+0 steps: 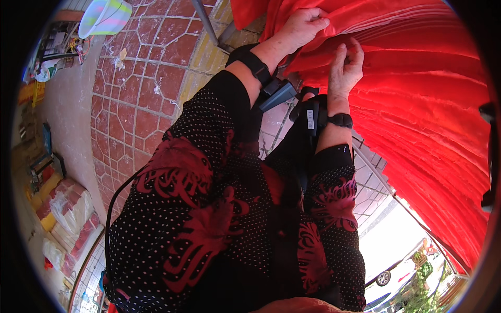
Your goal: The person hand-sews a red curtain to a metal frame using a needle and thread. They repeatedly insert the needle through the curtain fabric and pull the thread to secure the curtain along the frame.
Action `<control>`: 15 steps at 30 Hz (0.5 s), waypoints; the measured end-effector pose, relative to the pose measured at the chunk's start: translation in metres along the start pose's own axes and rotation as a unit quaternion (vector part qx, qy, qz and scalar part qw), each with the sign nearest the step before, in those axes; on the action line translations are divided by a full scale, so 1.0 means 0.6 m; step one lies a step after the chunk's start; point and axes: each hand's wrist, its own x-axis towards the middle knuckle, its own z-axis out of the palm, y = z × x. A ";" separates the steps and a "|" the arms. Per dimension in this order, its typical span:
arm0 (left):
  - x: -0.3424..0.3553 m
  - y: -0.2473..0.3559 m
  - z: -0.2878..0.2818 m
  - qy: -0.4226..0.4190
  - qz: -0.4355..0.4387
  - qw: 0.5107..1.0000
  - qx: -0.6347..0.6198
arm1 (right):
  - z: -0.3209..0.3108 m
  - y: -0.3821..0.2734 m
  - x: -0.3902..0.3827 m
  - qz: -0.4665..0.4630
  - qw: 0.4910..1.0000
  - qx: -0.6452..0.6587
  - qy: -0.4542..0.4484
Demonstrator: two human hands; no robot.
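My left hand (308,27) is at the upper middle, its fingers pinched on the red fabric (412,88) near a fold with thin pale stripes. Below it and to the right, my right hand (345,68) has curled fingers with thumb and forefinger apart, against or just over the same fabric; whether it touches cannot be made out. The fabric spreads in long pleats over the whole right side. Both forearms wear black straps with devices (313,120).
A metal frame (206,21) stands beside red floor tiles (138,88). A pale bucket (104,15) is at the upper left, wrapped bundles (68,219) at the left. A rail (376,172) runs under the fabric; a white car (383,279) shows at the lower right.
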 end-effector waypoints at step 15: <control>-0.007 0.007 -0.001 -0.110 -0.031 0.993 0.030 | 0.012 0.003 0.006 -0.011 0.999 0.006 0.045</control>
